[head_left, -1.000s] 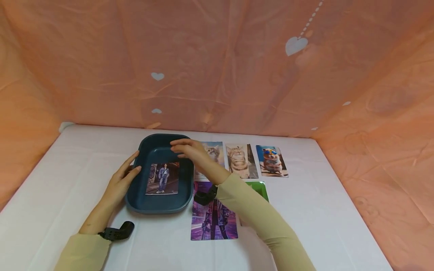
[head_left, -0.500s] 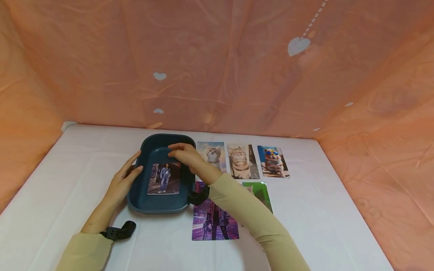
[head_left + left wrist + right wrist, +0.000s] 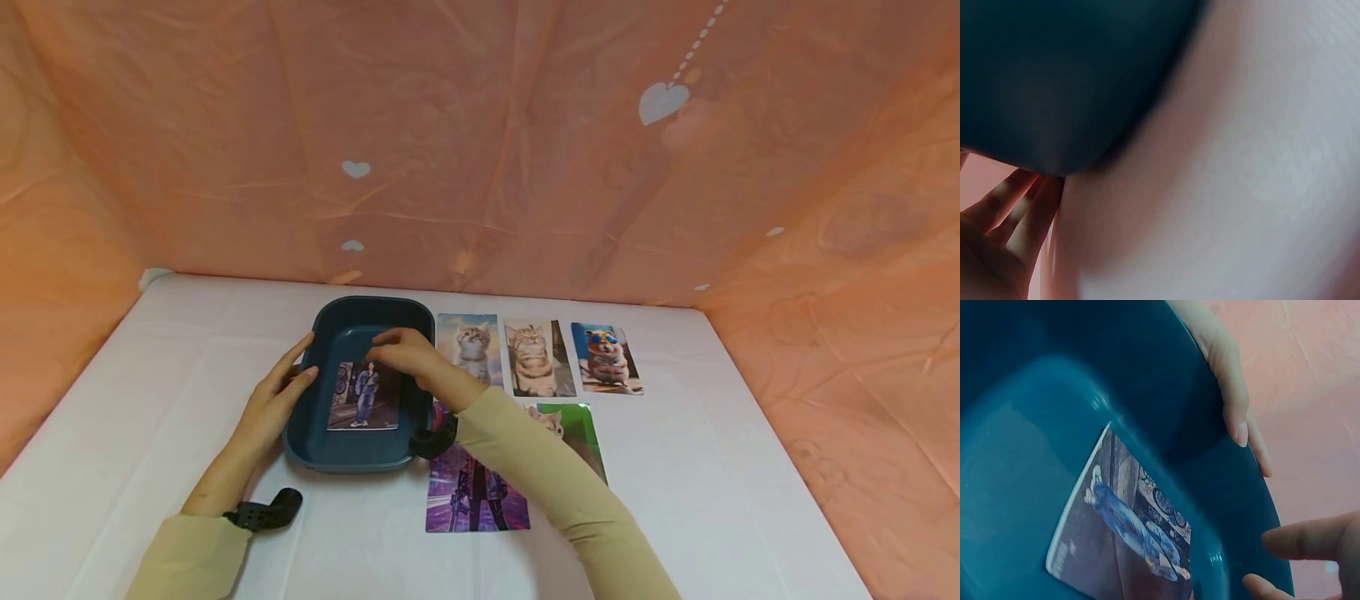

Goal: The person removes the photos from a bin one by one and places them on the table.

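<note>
A dark blue plastic basin (image 3: 348, 451) stands on the white tabletop. My left hand (image 3: 266, 408) grips its left rim, with the thumb over the edge and the other fingers along the outer wall, as the left wrist view shows. A small photo card (image 3: 363, 400) of a person in denim lies flat on the basin floor; its pale edge looks thick in the right wrist view. Over the basin's right side reaches my right hand (image 3: 415, 358), fingertips close above the card's upper edge. Its thumb and fingers (image 3: 1307, 540) are apart, with nothing between them.
Right of the basin, a kitten picture (image 3: 473, 342), a cat picture (image 3: 531, 358) and a hamster picture (image 3: 606, 358) form a row. Below them lie a purple picture (image 3: 477, 500) and a green-edged one (image 3: 577, 429), both partly covered by the right arm. A pink curtain (image 3: 480, 167) hangs behind.
My right hand has come down and toward me inside the basin, nearing the photo card's upper edge. My left hand stays on the rim. The whole scene has shifted slightly right in view.
</note>
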Tool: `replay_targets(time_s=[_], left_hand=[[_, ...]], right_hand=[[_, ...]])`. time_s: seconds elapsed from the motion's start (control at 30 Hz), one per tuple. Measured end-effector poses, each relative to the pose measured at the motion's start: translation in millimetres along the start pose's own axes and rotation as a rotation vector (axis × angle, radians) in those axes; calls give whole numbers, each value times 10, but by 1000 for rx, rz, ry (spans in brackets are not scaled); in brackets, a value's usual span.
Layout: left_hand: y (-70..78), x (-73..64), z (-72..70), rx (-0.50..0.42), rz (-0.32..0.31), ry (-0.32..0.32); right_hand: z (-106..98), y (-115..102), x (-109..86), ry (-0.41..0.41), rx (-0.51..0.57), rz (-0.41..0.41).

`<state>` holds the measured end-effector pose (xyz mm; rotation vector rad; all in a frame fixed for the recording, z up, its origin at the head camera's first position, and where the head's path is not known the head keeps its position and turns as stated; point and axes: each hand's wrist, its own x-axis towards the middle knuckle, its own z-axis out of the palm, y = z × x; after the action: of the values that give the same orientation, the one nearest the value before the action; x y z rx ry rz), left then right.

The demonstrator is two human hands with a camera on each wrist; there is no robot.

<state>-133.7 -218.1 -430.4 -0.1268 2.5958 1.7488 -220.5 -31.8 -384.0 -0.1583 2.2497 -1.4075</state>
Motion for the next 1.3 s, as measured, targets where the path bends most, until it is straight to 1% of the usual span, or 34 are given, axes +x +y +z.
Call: replay_targets(time_s=[0.13, 0.3, 0.4, 0.53, 0.63, 0.73, 0.97, 1.17, 1.3], left_hand=[[4, 11, 5, -3, 2, -7], [-1, 24, 5, 0, -12, -19], [-6, 30, 6, 1, -16, -21], [1, 15, 18, 11, 3, -14], [12, 0, 17, 20, 14, -9], [10, -2, 13, 22, 16, -10], [-10, -1, 10, 11, 15, -9], [7, -9, 1, 14, 11, -1], [23, -14, -1, 7, 8, 8]], right_hand=[[4, 3, -3, -21, 18, 16], [5, -4, -16, -81, 59, 57], [7, 4, -25, -146, 39, 58], [9, 30, -45, -233, -1, 38], [18, 51, -64, -260, 5, 15], [24, 65, -81, -254, 26, -27], [-12, 70, -133, -187, 53, -126], [-134, 77, -199, -148, 30, -217], [-238, 91, -261, -125, 28, -240]])
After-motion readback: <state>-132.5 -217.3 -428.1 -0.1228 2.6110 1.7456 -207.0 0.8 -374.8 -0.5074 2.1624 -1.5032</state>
